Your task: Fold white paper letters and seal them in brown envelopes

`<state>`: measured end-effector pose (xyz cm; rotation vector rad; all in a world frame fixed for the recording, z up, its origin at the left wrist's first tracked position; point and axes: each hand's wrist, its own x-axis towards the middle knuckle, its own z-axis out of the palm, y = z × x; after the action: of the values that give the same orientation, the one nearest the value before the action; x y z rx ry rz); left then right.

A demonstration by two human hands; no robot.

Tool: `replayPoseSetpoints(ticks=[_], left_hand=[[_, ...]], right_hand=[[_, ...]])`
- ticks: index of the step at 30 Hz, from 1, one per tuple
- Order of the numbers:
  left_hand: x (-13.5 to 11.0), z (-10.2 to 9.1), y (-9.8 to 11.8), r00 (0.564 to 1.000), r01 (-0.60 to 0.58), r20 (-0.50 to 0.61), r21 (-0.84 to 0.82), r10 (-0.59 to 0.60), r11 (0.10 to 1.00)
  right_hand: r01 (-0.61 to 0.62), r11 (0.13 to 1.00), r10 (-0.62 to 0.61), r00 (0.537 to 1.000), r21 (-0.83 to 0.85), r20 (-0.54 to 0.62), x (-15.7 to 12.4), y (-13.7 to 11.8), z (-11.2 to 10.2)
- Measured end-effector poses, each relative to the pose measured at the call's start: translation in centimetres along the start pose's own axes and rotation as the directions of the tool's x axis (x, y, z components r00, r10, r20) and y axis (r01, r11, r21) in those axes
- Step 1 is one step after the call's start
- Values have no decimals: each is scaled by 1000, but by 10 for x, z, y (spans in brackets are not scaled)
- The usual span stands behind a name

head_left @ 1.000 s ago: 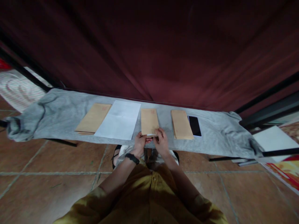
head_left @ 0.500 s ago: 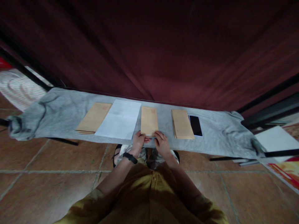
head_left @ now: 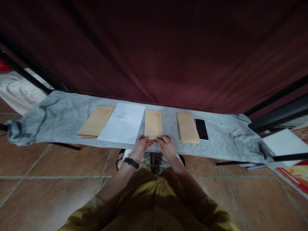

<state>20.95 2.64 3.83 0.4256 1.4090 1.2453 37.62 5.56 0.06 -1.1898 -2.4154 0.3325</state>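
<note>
A brown envelope lies lengthwise on the grey cloth in front of me. My left hand, with a black watch on its wrist, pinches the envelope's near end from the left. My right hand pinches the same end from the right. The fingertips of both hands meet at the near edge, and what lies under them is hidden.
A white sheet lies left of the envelope, with a stack of brown envelopes beyond it. Another envelope stack and a black phone lie to the right. A dark red curtain hangs behind. White boards rest at far right.
A white strip that showed at the envelope's near end a second ago is now out of sight under my fingers. Both hands stay at that end, shifted slightly.
</note>
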Motion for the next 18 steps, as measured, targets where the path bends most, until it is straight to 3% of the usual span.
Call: replayPoseSetpoints(ticks=[4,6,7,9,11,12,15,18], left_hand=[[-8,-5,-9,996,-51,-72,63,56,997],[-13,-13,-15,976,-166,-102,218,192,962],[-15,-18,-18,948,-260,-86,352,307,899],[-18,-27,-21,840,-446,53,634,540,632],[-17,-32,-23,733,-528,226,783,642,328],[-16,-33,-23,701,-535,284,816,654,219],[-8,-32,-22,671,-514,383,857,635,26],[-1,-28,-20,678,-490,423,870,601,-60]], right_hand=[[-30,999,32,999,45,-37,7,3,5],[-51,995,56,997,81,-61,9,4,9],[-62,994,69,995,94,-70,9,5,11],[-83,991,92,992,106,-83,9,7,14],[-98,988,110,990,119,-93,8,7,16],[-102,987,115,989,125,-96,8,8,17],[-102,985,116,988,136,-99,7,8,18],[-105,984,120,987,146,-103,8,7,18]])
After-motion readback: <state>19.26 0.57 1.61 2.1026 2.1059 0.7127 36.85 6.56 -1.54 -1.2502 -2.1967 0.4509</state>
